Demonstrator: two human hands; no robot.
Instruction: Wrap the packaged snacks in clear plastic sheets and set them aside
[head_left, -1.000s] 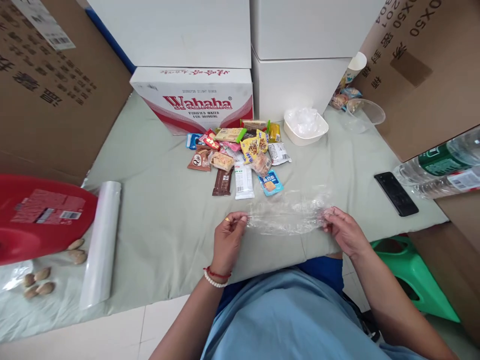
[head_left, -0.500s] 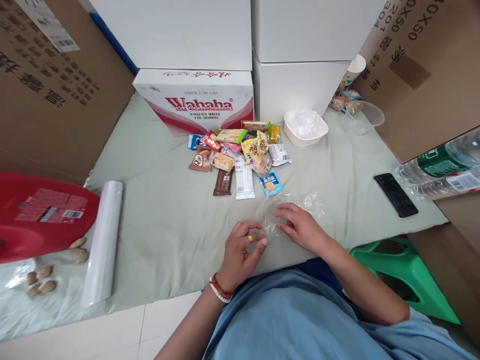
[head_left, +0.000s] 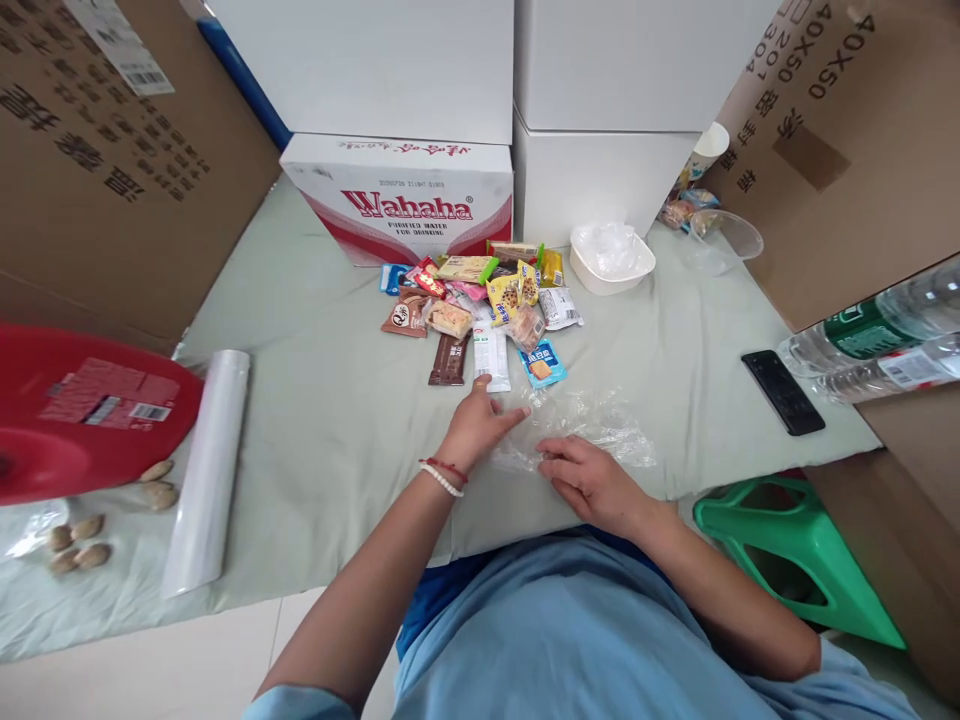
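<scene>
Here at the centre of the frame, the left hand (head_left: 478, 425) stretches toward the snack pile, fingers apart from the thumb and nothing gripped between them; a fingertip meets the lower end of a white packet (head_left: 490, 350) in view, its small print too fine to read; whether it actually touches, I can't tell.

Just right of centre, the right hand (head_left: 596, 485) sits with fingers curled at the near edge of a clear plastic bag (head_left: 619, 435); I can't tell whether it grips the film; the bag lies crumpled on the tabletop (head_left: 322, 430), below the pile.

In that pile, a brown packet (head_left: 406, 313) shows a big "Q"; a dark brown bar (head_left: 448, 360) lies left of the white packet, a blue packet (head_left: 542, 365) to its right; yellow packets (head_left: 504, 298) crowd in above.

Top centre, the box (head_left: 405, 200) calls out "Wahaha®" in red, with "PURIFIED WATER FOR DRINKING" beneath; upper right, a brown carton (head_left: 862, 200) carries "40X50", "201" and "304", tilted; upper left, another carton (head_left: 135, 230) bears Chinese characters upside down; at the left edge, a red container (head_left: 82, 450) wears a label with barcodes.
</scene>
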